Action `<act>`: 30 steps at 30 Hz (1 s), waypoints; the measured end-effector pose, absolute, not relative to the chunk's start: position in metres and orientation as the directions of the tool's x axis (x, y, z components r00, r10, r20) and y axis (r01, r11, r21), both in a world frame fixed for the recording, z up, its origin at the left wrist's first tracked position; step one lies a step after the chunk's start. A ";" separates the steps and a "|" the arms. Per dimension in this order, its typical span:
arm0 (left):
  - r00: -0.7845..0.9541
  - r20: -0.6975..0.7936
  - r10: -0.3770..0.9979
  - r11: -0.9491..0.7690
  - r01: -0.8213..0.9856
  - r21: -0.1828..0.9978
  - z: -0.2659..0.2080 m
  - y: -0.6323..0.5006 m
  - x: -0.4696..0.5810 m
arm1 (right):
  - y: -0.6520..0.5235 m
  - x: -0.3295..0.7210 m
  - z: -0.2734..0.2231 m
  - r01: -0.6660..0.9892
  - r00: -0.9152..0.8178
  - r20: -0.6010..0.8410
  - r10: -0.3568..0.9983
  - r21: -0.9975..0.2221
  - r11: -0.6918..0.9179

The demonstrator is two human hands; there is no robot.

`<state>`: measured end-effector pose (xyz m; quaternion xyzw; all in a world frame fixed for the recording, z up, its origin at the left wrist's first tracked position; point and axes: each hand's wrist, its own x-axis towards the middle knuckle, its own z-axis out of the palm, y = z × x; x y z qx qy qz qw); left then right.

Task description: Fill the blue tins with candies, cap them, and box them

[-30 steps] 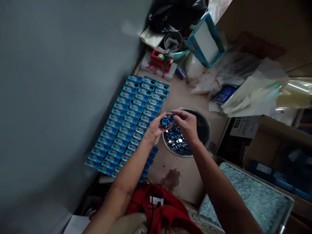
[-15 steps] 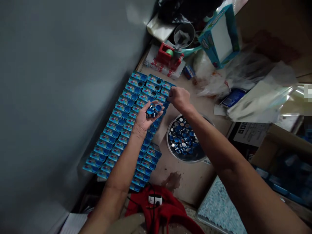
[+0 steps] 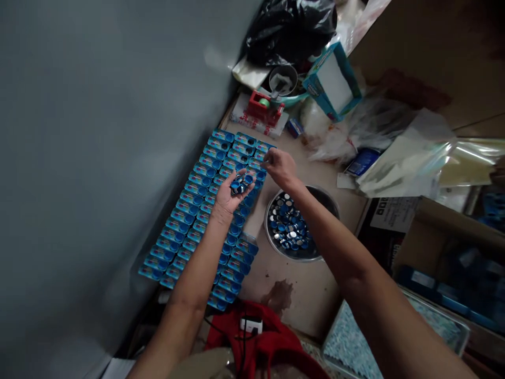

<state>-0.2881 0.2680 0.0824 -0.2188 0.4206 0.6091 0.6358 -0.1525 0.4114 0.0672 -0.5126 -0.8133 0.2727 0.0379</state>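
Observation:
My left hand (image 3: 224,199) is cupped palm up around several small round blue caps (image 3: 248,179) with silvery sides. Beyond it my right hand (image 3: 281,166) is pinched closed at the upper right of the rows of blue cards (image 3: 180,217); whatever its fingertips hold is hidden. Most visible cards carry a round blue piece at one end, while a few at the far end show a dark round spot there. Beside my right forearm sits a metal bowl (image 3: 270,247) with many more loose caps (image 3: 286,221), partly covered by that arm.
A wall (image 3: 98,131) runs along the left. Behind the cards are a red tape dispenser (image 3: 258,107), a teal box (image 3: 335,84) and a black plastic bag (image 3: 292,31). Plastic sheets (image 3: 410,152) and an open carton (image 3: 442,226) lie to the right.
The view has shifted, so things at the back sit lower and further left. My right hand stays pinched by the far right cards; my left still cups the caps.

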 end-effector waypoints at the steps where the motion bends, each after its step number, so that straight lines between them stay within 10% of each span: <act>1: -0.102 -0.802 0.589 0.161 -0.957 0.240 0.080 0.268 -0.287 | 0.400 -0.148 0.070 0.761 -0.513 -0.160 0.843 -0.540 0.361; 10: -0.102 -0.842 0.530 0.162 -0.962 0.219 0.070 0.277 -0.268 | 0.363 -0.126 0.077 0.577 -0.770 -0.134 0.624 -0.565 0.590; 30: 0.022 -0.808 0.589 0.244 -0.958 0.152 0.059 0.289 -0.271 | 0.363 -0.117 0.062 0.434 -0.805 -0.073 0.588 -0.748 0.502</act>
